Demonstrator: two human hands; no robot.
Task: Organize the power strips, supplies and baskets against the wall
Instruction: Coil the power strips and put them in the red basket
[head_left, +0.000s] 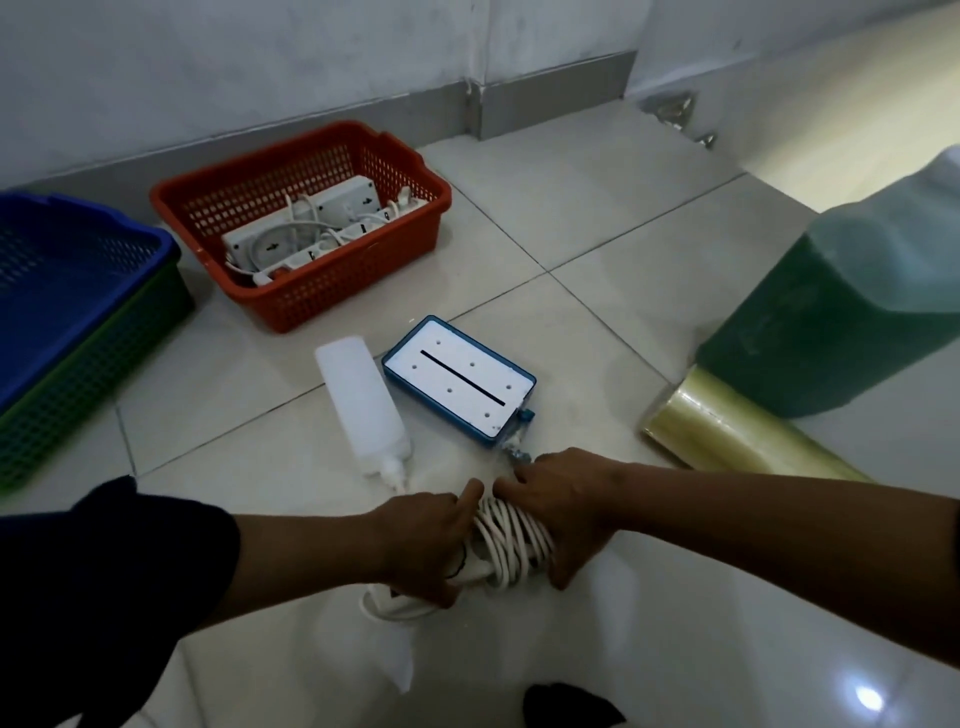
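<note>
A coiled white cord (511, 540) is held low over the tiled floor (597, 270), near the bottom centre of the view, its loops wound around a white power strip body whose end (387, 605) shows below the left hand. The bundle's long axis runs roughly left to right, between the two hands. The left hand (423, 545) is closed around the left end of the bundle, index finger laid over the top of the loops and pointing right. The right hand (558, 512) is wrapped over the right end, fingers curled down over the cord, thumb side toward the left hand; fingertips of both nearly meet above the coil. Both forearms reach inward from the frame edges, the left in a dark sleeve (104, 587). Just beyond the hands, a white squeeze bottle (363, 405) lies on its side, nozzle toward the camera, long axis running away from the viewer. Beside it a blue-rimmed white box (460, 382) lies flat, set diagonally. A red basket (363, 270) holding white power strips (311, 228) sits near the wall (208, 62). Stacked blue and green baskets (78, 312) are noted at left; a green jug (841, 306) and a yellowish roll (727, 431) at right.
</note>
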